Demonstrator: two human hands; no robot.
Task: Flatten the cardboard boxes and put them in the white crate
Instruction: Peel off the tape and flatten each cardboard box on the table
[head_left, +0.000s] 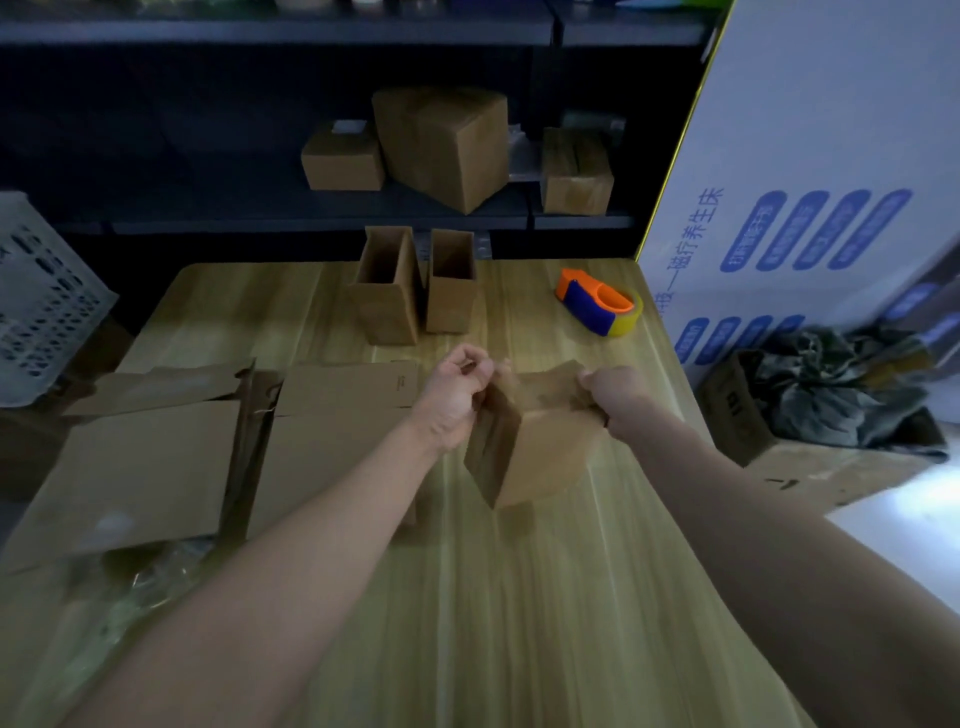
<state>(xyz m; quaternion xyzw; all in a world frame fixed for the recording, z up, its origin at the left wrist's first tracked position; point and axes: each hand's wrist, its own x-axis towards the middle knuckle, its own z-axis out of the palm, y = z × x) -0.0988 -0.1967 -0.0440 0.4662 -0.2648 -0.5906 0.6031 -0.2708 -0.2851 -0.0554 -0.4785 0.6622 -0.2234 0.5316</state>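
- A small brown cardboard box (535, 441) is held above the middle of the pale wooden bench (519, 597), tilted, with its top edge gripped at both ends.
- The left hand (457, 395) is closed around the box's upper left edge; the right hand (618, 395) is clenched on its upper right corner.
- Two flattened brown cardboard sheets (156, 457) are seen lying side by side on the left part of the bench, the nearer one partly hidden by the left forearm.
- Two open, upright brown cardboard boxes (415, 291) stand next to each other at the far edge of the bench.
- An orange and blue tape dispenser (597, 301) is set on the far right of the bench.
- A white slotted plastic crate (41, 301) is seen off the bench at the left edge, tilted.
- Three closed brown cartons (447, 145) rest on a dark shelf behind.
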